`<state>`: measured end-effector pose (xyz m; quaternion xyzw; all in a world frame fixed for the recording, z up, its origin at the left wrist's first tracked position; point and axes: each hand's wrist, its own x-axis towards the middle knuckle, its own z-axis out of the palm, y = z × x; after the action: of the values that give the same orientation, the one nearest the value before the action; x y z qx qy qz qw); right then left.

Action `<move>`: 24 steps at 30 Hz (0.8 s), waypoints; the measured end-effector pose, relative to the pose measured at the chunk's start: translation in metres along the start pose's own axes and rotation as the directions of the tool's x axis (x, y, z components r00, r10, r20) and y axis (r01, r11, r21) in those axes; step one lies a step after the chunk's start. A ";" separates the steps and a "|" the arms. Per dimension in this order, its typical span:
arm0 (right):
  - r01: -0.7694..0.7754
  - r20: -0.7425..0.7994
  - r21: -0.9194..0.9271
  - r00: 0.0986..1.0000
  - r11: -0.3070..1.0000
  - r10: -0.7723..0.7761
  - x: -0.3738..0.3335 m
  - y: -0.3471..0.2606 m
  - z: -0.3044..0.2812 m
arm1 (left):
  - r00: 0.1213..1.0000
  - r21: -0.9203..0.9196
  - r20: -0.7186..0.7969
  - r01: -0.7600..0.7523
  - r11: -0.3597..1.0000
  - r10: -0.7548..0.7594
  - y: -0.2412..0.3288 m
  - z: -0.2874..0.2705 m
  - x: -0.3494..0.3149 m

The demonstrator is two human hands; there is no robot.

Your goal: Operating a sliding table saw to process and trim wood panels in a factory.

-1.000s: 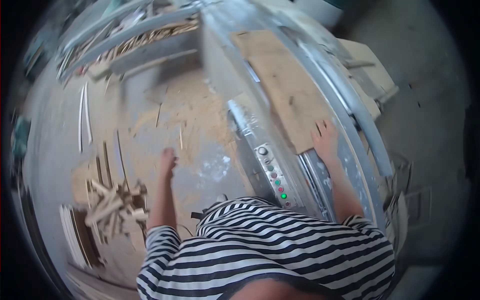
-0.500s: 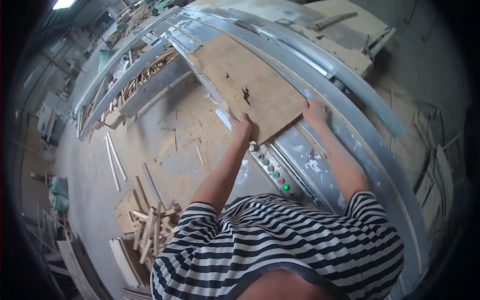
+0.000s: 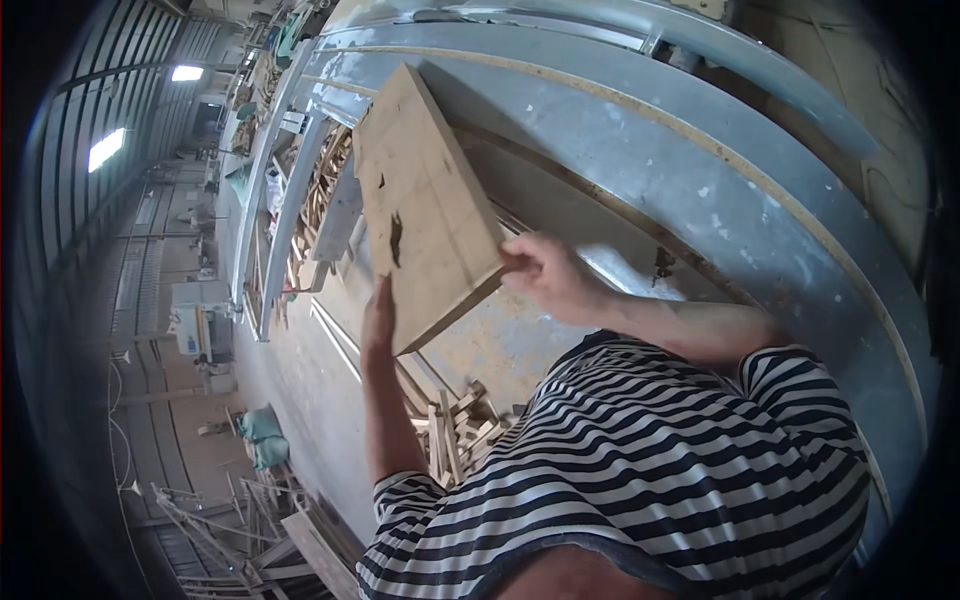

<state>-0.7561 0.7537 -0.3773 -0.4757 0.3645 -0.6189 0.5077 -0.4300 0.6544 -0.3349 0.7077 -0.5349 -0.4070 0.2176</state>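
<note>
I hold a light plywood board lifted up over the grey metal machine table. The board has a dark knot hole and a crack near its middle. My left hand presses against the board's near left edge. My right hand grips its near right corner. The board tilts, its far end pointing up and away from me. My striped shirt fills the lower part of the view.
A pile of wood offcuts lies on the dusty floor below the board. Long metal rails and racks with wooden strips run along the left. More timber pieces lean at the lower left.
The board lay flat on the machine table with my hands at its near edge; now both hands have lifted it off the table and my view has swung left.
</note>
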 end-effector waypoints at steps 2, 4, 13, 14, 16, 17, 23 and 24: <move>0.072 0.081 0.014 0.994 0.997 -0.073 0.003 -0.006 0.024 | 0.985 -0.212 0.171 0.036 0.977 0.001 0.013 -0.034 -0.006; 0.132 0.120 0.023 0.984 0.991 -0.133 0.010 -0.021 0.036 | 0.959 -0.328 0.283 0.100 0.939 -0.003 0.044 -0.037 -0.023; 0.320 0.141 0.093 0.933 0.943 -0.331 0.034 -0.051 0.061 | 0.967 -0.381 0.246 0.161 0.910 -0.068 0.068 -0.076 -0.018; 0.338 0.129 0.110 0.927 0.935 -0.351 0.037 -0.054 0.060 | 0.966 -0.337 0.245 0.163 0.927 -0.081 0.075 -0.076 -0.017; 0.315 0.124 0.188 0.932 0.930 -0.341 0.034 -0.049 0.060 | 0.970 -0.270 0.235 0.126 0.955 -0.062 0.075 -0.088 -0.017; 0.230 0.109 0.277 0.957 0.933 -0.268 0.029 -0.048 0.062 | 0.970 -0.239 0.242 0.093 0.966 -0.034 0.073 -0.093 -0.016; -0.388 0.016 0.359 0.912 0.849 0.410 0.018 -0.038 0.025 | 0.982 0.164 0.064 -0.184 0.969 0.176 0.000 -0.046 -0.012; -0.472 0.002 0.368 0.862 0.801 0.507 0.021 -0.041 0.010 | 0.998 0.154 0.022 -0.069 0.986 0.066 0.004 -0.010 -0.015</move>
<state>-0.7590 0.7428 -0.3320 -0.2351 0.3809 -0.5445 0.7093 -0.4257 0.6661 -0.3213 0.7004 -0.5903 -0.3627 0.1712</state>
